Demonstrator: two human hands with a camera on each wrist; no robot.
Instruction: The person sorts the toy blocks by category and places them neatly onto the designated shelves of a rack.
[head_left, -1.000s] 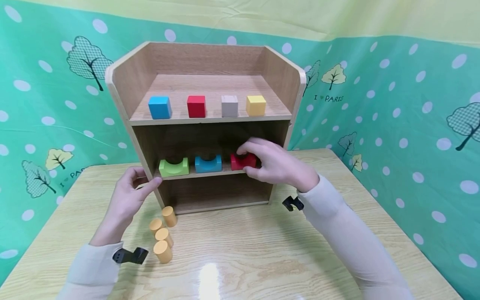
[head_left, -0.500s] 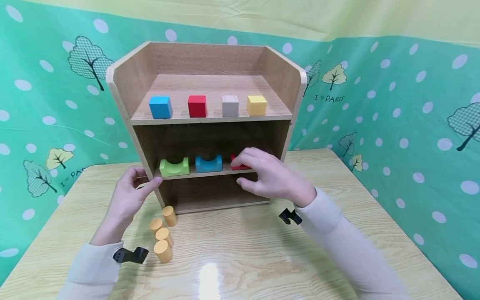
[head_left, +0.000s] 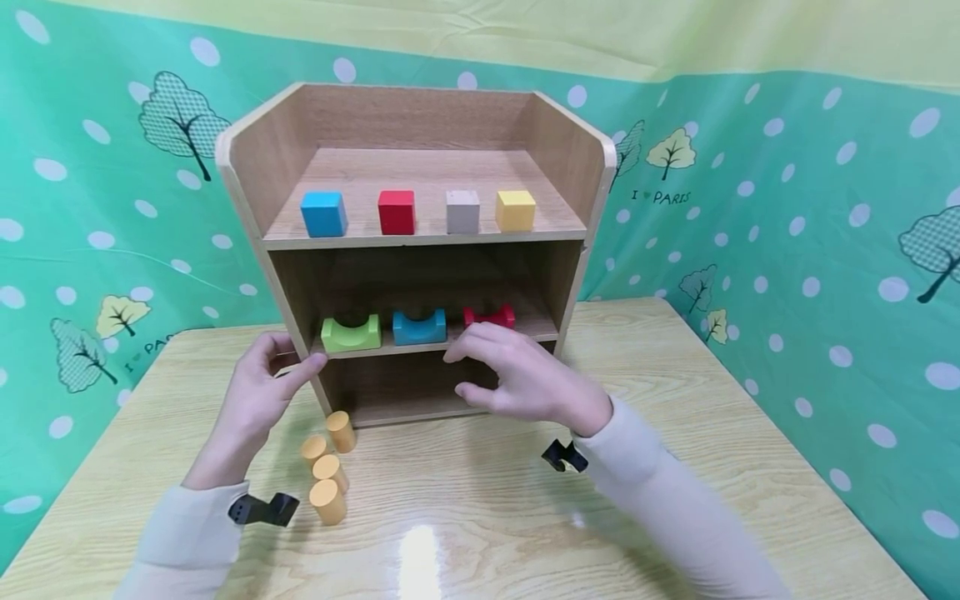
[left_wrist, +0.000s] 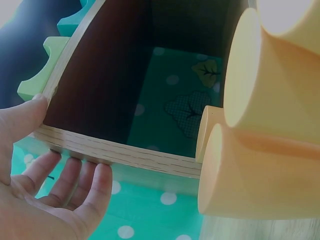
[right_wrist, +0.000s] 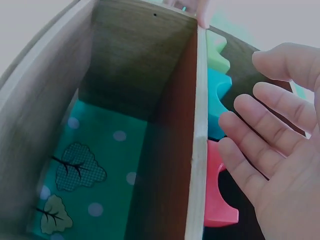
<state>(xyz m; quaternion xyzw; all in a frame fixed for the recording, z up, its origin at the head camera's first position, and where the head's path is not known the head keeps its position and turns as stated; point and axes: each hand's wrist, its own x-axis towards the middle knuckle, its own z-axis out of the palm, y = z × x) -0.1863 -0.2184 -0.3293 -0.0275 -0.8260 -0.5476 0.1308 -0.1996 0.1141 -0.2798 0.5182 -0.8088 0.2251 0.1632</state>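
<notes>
My left hand (head_left: pixel 258 383) holds the left side panel of a small wooden shelf (head_left: pixel 420 240). In the left wrist view its thumb lies at the front edge, with the fingertips (left_wrist: pixel 102 172) against the panel's outer face. My right hand (head_left: pixel 517 371) hovers in front of the middle board, holding nothing, its fingers loosely bent. Behind it sits a red arch block (head_left: pixel 491 317), partly covered by the hand in the head view. A blue arch block (head_left: pixel 419 328) and a green arch block (head_left: pixel 351 334) stand to its left, hollows facing up.
On the top board stand a blue cube (head_left: pixel 324 215), a red cube (head_left: pixel 397 212), a grey cube (head_left: pixel 462 212) and a yellow cube (head_left: pixel 515 212). Several orange cylinders (head_left: pixel 327 502) stand on the table (head_left: pixel 480 517) beside my left hand. A dotted green cloth (head_left: pixel 787 208) hangs behind.
My right hand has drawn back from the red arch block, moving down and to the left, out of the shelf. The red block stays on the middle board. My left hand keeps its place.
</notes>
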